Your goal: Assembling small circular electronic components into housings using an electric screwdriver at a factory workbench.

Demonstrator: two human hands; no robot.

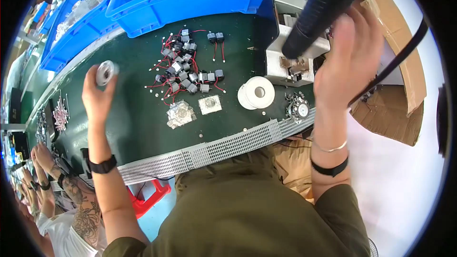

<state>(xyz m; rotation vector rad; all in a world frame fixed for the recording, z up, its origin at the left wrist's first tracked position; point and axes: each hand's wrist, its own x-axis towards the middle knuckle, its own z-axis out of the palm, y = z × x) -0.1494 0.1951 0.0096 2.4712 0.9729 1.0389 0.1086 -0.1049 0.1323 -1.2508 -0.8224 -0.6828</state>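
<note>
Raised over the left part of the green bench, my left hand (97, 97) pinches a round, clear plastic ring-shaped part (105, 72) between thumb and fingers. On the right, my right hand (350, 62) is up beside a thick black tube (323, 9) and a light-coloured bench machine (288, 69). Its fingers look stretched upward, somewhat blurred, and the tube covers part of their surroundings. No held thing shows in it. Between my hands lies a heap of small grey motors (181, 66) with red wires.
Blue bins (190, 7) of white plastic parts line the back. A white spool (257, 93), a round metal part (298, 109) and flat silvery pieces (210, 104) lie near the perforated front edge (204, 152). A cardboard box (400, 66) stands right; a co-worker's tattooed arm (83, 204) is left.
</note>
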